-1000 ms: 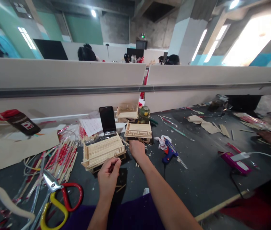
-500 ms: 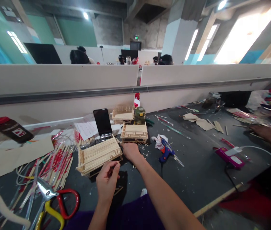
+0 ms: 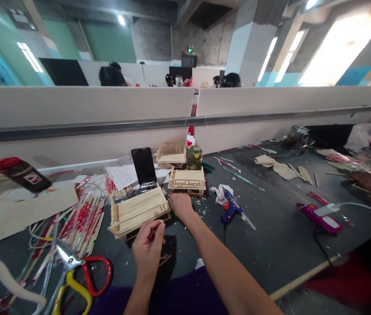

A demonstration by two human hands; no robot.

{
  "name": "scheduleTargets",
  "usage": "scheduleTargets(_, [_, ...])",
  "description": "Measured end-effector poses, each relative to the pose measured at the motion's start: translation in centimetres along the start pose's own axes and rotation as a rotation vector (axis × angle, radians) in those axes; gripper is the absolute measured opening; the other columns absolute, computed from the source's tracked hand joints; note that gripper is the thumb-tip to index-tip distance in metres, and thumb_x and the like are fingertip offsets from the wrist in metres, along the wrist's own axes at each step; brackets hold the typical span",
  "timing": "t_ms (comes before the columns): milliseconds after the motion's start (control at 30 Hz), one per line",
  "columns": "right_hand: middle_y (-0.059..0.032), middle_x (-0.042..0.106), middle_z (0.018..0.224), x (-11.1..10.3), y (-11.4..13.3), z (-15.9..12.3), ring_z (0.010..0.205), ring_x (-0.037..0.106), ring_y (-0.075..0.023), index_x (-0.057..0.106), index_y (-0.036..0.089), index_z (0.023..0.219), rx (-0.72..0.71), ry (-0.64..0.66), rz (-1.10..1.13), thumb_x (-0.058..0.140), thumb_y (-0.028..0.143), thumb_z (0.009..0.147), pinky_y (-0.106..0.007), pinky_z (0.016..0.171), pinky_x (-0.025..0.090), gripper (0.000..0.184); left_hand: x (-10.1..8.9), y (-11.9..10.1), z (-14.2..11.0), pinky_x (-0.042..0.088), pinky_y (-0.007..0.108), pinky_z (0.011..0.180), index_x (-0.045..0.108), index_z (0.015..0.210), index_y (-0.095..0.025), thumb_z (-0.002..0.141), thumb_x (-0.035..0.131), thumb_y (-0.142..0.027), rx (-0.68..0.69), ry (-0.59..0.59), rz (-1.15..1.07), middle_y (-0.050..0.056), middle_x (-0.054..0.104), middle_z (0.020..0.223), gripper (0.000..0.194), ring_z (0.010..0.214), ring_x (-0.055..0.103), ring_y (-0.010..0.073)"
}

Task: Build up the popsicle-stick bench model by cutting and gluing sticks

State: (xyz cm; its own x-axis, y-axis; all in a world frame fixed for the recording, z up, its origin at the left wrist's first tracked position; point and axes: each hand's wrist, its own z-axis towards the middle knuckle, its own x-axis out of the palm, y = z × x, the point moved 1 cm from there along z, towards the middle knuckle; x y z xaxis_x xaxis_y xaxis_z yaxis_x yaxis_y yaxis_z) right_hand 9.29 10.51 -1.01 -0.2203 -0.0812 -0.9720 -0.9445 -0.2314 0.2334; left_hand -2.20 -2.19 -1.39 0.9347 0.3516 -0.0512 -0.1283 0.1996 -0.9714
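Observation:
My left hand [image 3: 148,245] is in front of the near stick model [image 3: 141,210], a small platform of pale wooden sticks with low railings. Its thumb and fingers are pinched together. Something tiny and pale may sit at the fingertips, too small to name. At the model's right corner is my right hand [image 3: 181,206], back towards me, its fingers hidden. Just beyond it stands a second stick model [image 3: 187,180] with a patterned railing. Farther back is a third stick model [image 3: 171,155]. A few loose sticks [image 3: 164,260] lie below my left hand.
Red-and-yellow-handled scissors [image 3: 83,275] and bundled sticks [image 3: 83,223] lie left. A phone [image 3: 143,168] stands behind the near model. Right are a blue glue gun [image 3: 231,209], crumpled tissue [image 3: 220,193] and a purple power strip [image 3: 321,218]. A co-worker's hand [image 3: 367,181] is far right.
The camera view has turned slightly left, so the whole scene sits a little farther right. Both hands keep nearly the same pose and place by the near model.

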Motion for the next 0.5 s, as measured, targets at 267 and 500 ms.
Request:
scheduleTargets(267, [-0.0125, 0.075, 0.091, -0.6, 0.3, -0.2, 0.086, 0.072, -0.0222, 0.069, 0.016, 0.094, 0.045, -0.033, 0.016, 0.049, 0.021, 0.092, -0.027, 0.071, 0.048, 0.021, -0.2, -0.6, -0.3, 0.047, 0.022, 0.051, 0.066, 0.084, -0.017, 0.083, 0.064, -0.037, 0.081, -0.028, 0.071, 0.002, 0.063, 0.079, 0.021, 0.057, 0.055, 0.0114])
scheduleTargets(500, [-0.0014, 0.072, 0.08, -3.8, -1.9, -6.9, 0.077, 0.068, -0.0161, 0.062, 0.023, 0.093, 0.143, -0.276, 0.314, 0.042, 0.031, 0.096, -0.023, 0.068, 0.044, 0.021, 0.6, 0.5, -0.6, 0.045, 0.023, 0.051, 0.069, 0.084, -0.019, 0.08, 0.063, -0.041, -0.095, 0.117, 0.23, -0.001, 0.065, 0.063, 0.023, 0.051, 0.059, 0.0141])
